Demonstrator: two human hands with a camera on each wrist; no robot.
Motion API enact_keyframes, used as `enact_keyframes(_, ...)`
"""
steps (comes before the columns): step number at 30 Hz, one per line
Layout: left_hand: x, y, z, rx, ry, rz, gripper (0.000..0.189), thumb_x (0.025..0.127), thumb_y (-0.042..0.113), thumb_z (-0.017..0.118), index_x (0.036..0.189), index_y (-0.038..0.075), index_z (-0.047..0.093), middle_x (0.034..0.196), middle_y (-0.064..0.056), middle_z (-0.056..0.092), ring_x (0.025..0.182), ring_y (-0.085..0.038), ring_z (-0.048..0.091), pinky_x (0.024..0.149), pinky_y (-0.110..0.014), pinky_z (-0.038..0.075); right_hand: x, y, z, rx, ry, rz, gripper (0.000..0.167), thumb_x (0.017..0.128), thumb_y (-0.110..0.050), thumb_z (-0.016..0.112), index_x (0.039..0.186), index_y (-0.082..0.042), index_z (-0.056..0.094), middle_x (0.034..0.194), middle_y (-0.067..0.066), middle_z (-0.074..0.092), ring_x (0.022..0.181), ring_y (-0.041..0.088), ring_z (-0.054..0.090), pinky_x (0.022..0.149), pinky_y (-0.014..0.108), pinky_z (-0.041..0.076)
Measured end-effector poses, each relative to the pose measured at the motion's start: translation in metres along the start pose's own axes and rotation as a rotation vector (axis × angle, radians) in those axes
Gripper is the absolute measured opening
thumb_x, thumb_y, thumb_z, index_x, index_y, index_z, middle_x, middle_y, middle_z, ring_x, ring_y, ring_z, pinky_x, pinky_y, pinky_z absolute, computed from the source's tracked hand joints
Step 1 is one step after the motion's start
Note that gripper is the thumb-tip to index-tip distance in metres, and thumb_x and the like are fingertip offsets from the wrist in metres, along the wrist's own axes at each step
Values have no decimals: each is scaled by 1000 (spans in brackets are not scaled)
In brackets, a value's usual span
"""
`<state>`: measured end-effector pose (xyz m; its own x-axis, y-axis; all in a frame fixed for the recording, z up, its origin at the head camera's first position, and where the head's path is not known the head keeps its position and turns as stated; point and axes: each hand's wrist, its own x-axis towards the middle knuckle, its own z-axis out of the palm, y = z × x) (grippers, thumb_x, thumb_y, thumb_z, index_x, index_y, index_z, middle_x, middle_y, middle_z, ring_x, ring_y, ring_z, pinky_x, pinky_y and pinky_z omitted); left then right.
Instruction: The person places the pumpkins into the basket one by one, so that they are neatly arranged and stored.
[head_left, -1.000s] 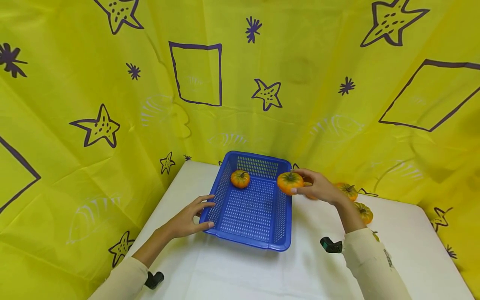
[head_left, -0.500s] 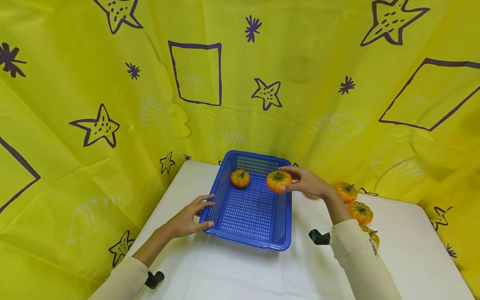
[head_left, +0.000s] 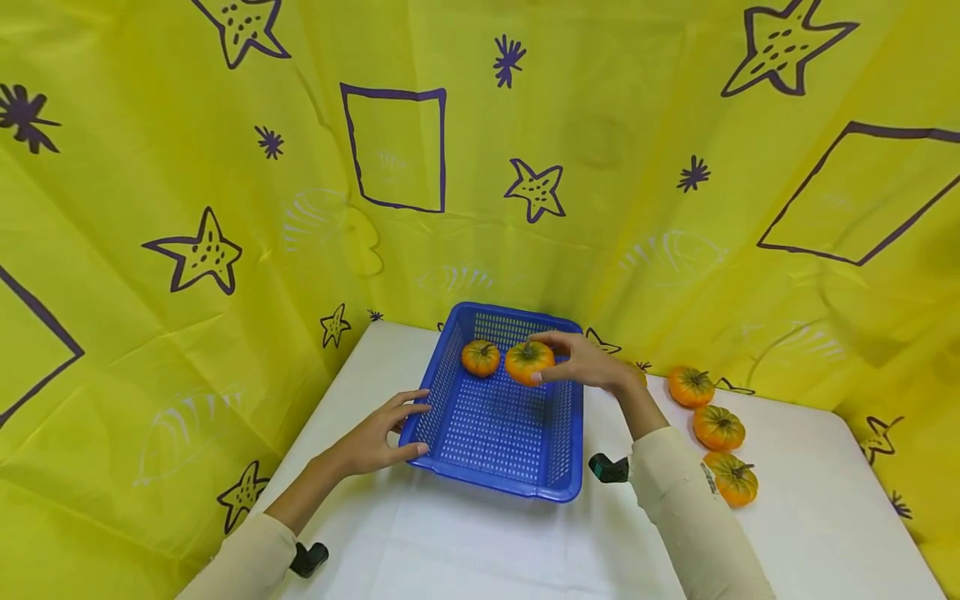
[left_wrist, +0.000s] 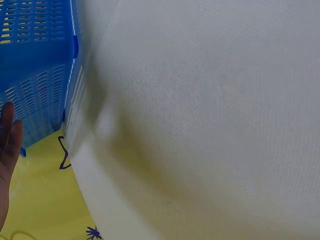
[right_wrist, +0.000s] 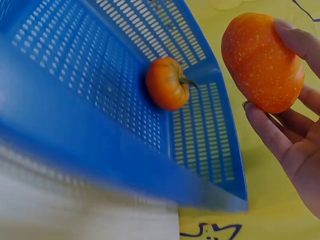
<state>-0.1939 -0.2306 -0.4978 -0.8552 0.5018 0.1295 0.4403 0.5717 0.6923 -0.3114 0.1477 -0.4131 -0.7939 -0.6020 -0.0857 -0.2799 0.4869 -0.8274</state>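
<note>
A blue perforated plastic basket (head_left: pixel 491 486) stands on the white table. Inside, toward its far left corner, lies a small orange pumpkin (head_left: pixel 481 358) with a stem. My right hand (head_left: pixel 583 363) pinches a second orange-green pumpkin (head_left: pixel 529 364) between thumb and fingers, above the basket's far right part. The right wrist view shows the speckled underside of this held pumpkin (right_wrist: pixel 261 62). My left hand (head_left: pixel 378 437) rests against the basket's left side near the front corner, fingers and thumb extended. In the left wrist view only part of those fingers (left_wrist: pixel 7 142) shows beside the basket wall.
To the right of the basket, three pumpkins stand in a row: a far one (head_left: pixel 691 386), a middle one (head_left: pixel 718 427) and a near one (head_left: pixel 731 478). Another pumpkin (head_left: pixel 640 374) is mostly hidden behind the right wrist. A yellow patterned curtain (head_left: pixel 480 242) encloses the table.
My right hand has carried its pumpkin left, from over the basket's right rim to over the interior, near the pumpkin inside. My left hand and the basket have stayed put.
</note>
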Motion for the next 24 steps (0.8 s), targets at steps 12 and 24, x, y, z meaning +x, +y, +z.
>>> enact_keyframes(12,0,-1,0,8,-9,-27,69,91,43,71,146,6,50,162,-6,32,124,-23,57,96,-31,55,20,-4,19,-13,-5,-31,75,87,-28,78,150,-4,44,143,18,52,121,35,56,103,46,51)
enact_keyframes(24,0,1,-1,12,-4,-23,67,92,42,71,145,6,52,162,-8,32,120,-23,59,94,-30,56,41,0,35,-9,-17,-61,71,86,-22,77,147,-2,47,143,20,52,118,34,57,95,39,55)
